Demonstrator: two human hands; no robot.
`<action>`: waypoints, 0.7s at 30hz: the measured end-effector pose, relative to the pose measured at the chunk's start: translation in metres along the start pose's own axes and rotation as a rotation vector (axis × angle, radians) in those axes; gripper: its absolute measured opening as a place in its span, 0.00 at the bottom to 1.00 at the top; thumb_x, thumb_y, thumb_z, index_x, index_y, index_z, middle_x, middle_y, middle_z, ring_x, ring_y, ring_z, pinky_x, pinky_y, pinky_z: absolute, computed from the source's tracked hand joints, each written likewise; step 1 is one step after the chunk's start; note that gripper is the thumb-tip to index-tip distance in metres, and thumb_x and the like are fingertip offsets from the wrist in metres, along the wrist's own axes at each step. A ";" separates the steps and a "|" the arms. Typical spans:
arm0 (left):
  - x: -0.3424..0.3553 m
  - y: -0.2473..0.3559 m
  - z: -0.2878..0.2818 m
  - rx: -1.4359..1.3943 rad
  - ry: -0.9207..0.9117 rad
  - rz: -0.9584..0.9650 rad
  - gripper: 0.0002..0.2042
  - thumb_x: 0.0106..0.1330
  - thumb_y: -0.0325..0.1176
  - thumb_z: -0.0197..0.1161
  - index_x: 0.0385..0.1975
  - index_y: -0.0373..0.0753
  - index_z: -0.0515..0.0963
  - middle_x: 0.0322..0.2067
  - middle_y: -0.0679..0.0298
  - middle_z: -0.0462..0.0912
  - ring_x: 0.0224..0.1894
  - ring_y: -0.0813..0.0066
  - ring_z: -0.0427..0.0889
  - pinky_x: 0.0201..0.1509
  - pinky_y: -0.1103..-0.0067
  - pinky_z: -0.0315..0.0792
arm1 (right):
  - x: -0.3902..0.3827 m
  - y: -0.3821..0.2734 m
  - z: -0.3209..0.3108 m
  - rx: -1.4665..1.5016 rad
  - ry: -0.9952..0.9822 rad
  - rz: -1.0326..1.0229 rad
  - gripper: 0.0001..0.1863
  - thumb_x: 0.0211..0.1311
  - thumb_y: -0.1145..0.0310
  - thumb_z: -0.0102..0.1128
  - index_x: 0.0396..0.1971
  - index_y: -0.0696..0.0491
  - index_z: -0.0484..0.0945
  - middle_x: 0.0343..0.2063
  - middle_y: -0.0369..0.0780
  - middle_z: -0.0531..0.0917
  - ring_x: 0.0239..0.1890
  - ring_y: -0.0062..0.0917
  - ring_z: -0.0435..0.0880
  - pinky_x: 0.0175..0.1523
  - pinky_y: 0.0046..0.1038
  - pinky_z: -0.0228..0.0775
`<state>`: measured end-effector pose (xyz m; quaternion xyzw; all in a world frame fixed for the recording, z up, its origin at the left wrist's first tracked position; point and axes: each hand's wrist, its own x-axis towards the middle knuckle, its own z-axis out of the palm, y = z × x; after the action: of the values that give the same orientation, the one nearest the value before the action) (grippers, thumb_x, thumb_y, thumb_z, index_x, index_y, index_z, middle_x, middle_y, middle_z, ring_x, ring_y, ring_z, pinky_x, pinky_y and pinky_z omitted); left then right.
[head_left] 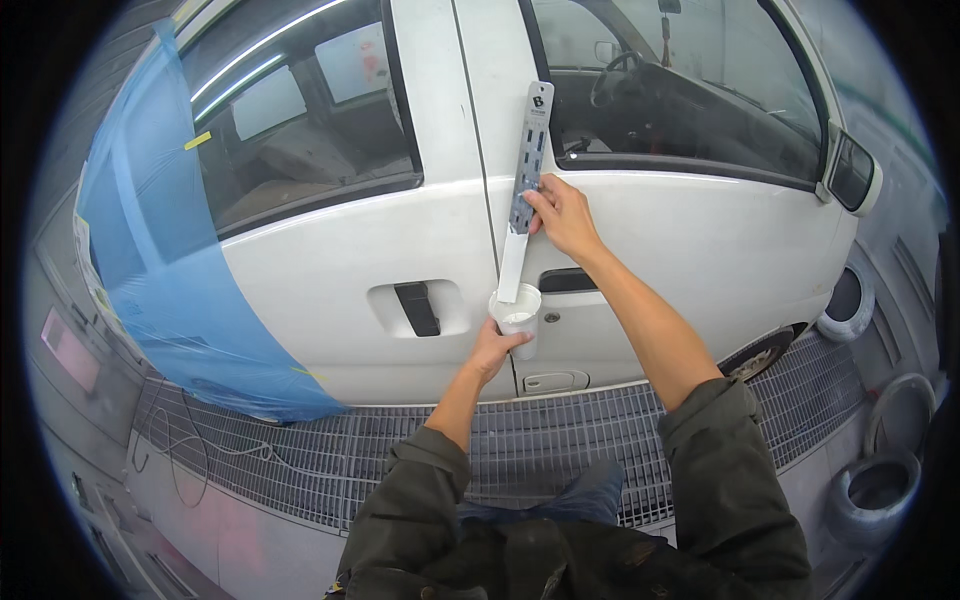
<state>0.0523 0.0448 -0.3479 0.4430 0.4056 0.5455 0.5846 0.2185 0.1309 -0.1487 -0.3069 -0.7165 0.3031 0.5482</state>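
My left hand (494, 347) is closed round a small white plastic cup (523, 327) with white paint (518, 317) inside. Above it, my right hand (563, 214) pinches a long flat paint mixing stick (533, 135) with slots along its length. White paint coats the stick's lower part, and its bottom end reaches down to the cup's mouth. Both hands are in front of the white van (680, 230), near the seam between two doors. Close to the cup are a dark door handle recess (566, 280) and a round lock (552, 317).
Blue masking film (150, 230) covers the van's left part, with a yellow tape piece (198, 141) at its edge. A metal floor grating (400, 450) runs below the van. A hose (265, 452) lies at the left; tyres (872, 497) lie at the right. A side mirror (855, 172) juts out.
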 end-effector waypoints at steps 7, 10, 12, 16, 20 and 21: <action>-0.004 -0.006 -0.001 -0.011 -0.014 0.042 0.33 0.55 0.22 0.73 0.61 0.37 0.67 0.54 0.61 0.78 0.58 0.66 0.77 0.62 0.65 0.72 | -0.005 -0.001 0.003 0.017 0.003 0.026 0.11 0.71 0.70 0.58 0.43 0.63 0.75 0.24 0.39 0.83 0.20 0.19 0.81 0.27 0.21 0.67; -0.002 -0.004 0.006 0.002 -0.017 0.049 0.33 0.54 0.23 0.74 0.61 0.36 0.67 0.54 0.61 0.77 0.58 0.67 0.77 0.63 0.67 0.71 | -0.004 -0.001 -0.001 -0.013 0.017 0.032 0.10 0.70 0.70 0.59 0.41 0.63 0.75 0.24 0.41 0.84 0.20 0.21 0.82 0.26 0.23 0.69; -0.003 -0.004 0.007 0.011 -0.025 0.058 0.34 0.53 0.23 0.74 0.62 0.35 0.66 0.54 0.60 0.77 0.58 0.67 0.77 0.63 0.69 0.71 | -0.006 -0.007 0.000 -0.012 0.027 0.046 0.09 0.69 0.71 0.60 0.40 0.63 0.75 0.23 0.41 0.84 0.20 0.21 0.82 0.27 0.24 0.71; 0.002 -0.002 0.004 0.031 -0.016 0.039 0.36 0.52 0.22 0.75 0.63 0.35 0.66 0.56 0.61 0.77 0.59 0.67 0.77 0.64 0.69 0.70 | -0.001 -0.008 0.001 0.005 0.005 0.037 0.09 0.69 0.70 0.60 0.39 0.62 0.75 0.22 0.40 0.83 0.20 0.20 0.81 0.26 0.24 0.70; 0.003 0.001 0.005 0.015 -0.033 0.086 0.38 0.52 0.22 0.75 0.65 0.36 0.65 0.56 0.62 0.76 0.60 0.67 0.76 0.65 0.69 0.70 | -0.013 0.001 -0.003 -0.057 -0.047 0.003 0.10 0.69 0.69 0.60 0.38 0.62 0.75 0.19 0.39 0.81 0.19 0.19 0.80 0.26 0.24 0.69; 0.002 0.000 0.002 0.015 -0.028 0.094 0.38 0.52 0.22 0.75 0.65 0.37 0.65 0.57 0.62 0.76 0.60 0.67 0.76 0.66 0.69 0.70 | -0.024 0.003 0.000 -0.078 -0.069 0.004 0.10 0.69 0.69 0.60 0.38 0.62 0.75 0.18 0.39 0.80 0.19 0.19 0.80 0.26 0.25 0.69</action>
<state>0.0545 0.0468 -0.3476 0.4737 0.3802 0.5628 0.5606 0.2241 0.1147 -0.1651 -0.3189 -0.7456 0.2864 0.5103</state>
